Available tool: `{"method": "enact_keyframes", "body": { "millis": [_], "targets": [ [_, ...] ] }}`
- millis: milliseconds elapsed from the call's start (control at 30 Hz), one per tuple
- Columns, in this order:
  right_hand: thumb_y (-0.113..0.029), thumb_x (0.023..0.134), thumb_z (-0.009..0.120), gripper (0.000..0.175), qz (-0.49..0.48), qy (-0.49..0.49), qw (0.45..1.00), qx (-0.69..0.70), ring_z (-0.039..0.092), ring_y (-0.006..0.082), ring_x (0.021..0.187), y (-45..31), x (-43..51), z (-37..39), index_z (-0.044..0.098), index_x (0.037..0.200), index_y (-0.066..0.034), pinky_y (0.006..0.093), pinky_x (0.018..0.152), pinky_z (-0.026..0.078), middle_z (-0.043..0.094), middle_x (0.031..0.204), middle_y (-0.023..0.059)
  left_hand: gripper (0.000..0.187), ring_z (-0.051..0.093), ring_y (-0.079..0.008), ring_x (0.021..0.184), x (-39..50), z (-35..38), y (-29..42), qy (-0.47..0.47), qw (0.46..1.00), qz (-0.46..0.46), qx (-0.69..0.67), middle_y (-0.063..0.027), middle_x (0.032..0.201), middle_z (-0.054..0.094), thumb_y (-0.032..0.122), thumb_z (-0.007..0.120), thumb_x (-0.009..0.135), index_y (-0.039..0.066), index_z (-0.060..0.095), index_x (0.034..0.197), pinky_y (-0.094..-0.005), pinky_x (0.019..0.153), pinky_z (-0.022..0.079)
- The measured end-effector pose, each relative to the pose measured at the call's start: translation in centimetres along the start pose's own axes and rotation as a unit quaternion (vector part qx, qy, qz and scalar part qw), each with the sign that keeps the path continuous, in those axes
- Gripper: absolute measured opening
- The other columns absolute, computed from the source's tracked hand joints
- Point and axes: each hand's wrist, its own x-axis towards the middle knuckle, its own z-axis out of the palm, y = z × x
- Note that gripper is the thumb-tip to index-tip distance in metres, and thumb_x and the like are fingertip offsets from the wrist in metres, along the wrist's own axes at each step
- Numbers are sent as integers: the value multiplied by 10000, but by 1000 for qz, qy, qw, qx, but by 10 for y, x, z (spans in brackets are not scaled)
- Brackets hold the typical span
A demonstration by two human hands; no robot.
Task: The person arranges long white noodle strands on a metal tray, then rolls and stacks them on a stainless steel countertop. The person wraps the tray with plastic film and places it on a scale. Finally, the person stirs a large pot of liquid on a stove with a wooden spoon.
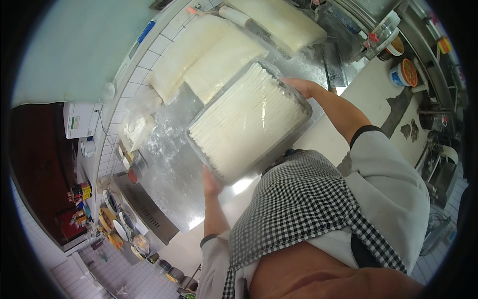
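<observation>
Between both my hands is a rectangular clear tray (244, 121) packed with long, thin white strips, like noodles or cut dough, in close parallel rows. Shiny transparent film seems to cover the strips. My left hand (213, 183) grips the tray's near-left corner, its fingers partly hidden beneath. On the far-right end, my right hand (300, 86) holds the rim. The tray is over the front part of a metal worktable (170, 149) dusted with white flour. Just beyond it lie wide pale slabs (227, 56), seemingly wrapped in plastic.
Another pale slab (283, 22) lies farther back beside a white roller (235, 15). Against the tiled wall stands a white tub of flour (136, 129). A steel box (145, 209) and several dishes (121, 226) sit at the left. Buckets (405, 73) stand to the right.
</observation>
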Motion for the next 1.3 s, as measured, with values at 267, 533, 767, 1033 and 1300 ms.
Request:
{"method": "enact_keyframes", "body": {
  "millis": [267,533,767,1033,1300],
  "targets": [
    [-798,974,437,876,7,217,850,-479,719,374,1088,-26,18,29,767,1186,-15,466,955,556,734,1222,241,830,545,-399,1366,100,-60,17,179,828,51,529,-241,1515,545,626,401,1075,-18,348,1596,-495,1137,433],
    [-672,1050,395,768,-44,263,841,-470,736,374,960,21,9,20,800,961,-25,484,937,547,776,948,202,635,446,-424,1433,88,-52,-6,148,615,110,767,-273,1562,462,289,546,1032,-45,398,1551,-518,1212,331],
    [-658,974,559,675,-144,386,802,-432,683,440,969,-246,-11,-66,638,1227,-37,566,858,543,670,1150,230,686,390,-449,1473,106,-66,-18,163,670,129,713,-287,1605,397,287,582,1015,-19,355,1585,-531,1241,293],
    [-412,991,717,820,-446,245,795,330,442,551,1367,-507,-26,-197,259,1611,-131,718,984,490,328,1584,246,596,590,-539,1056,90,-30,-28,391,782,171,455,-387,1176,591,459,450,1094,-102,473,1295,-570,933,466],
    [-172,965,691,547,-507,221,721,417,495,430,1329,-501,5,-195,453,1448,-73,646,988,557,478,1451,185,787,575,-570,1216,97,-23,-33,404,771,132,474,-432,1281,586,630,338,1079,-110,506,1288,-563,1022,446]
  ]
}}
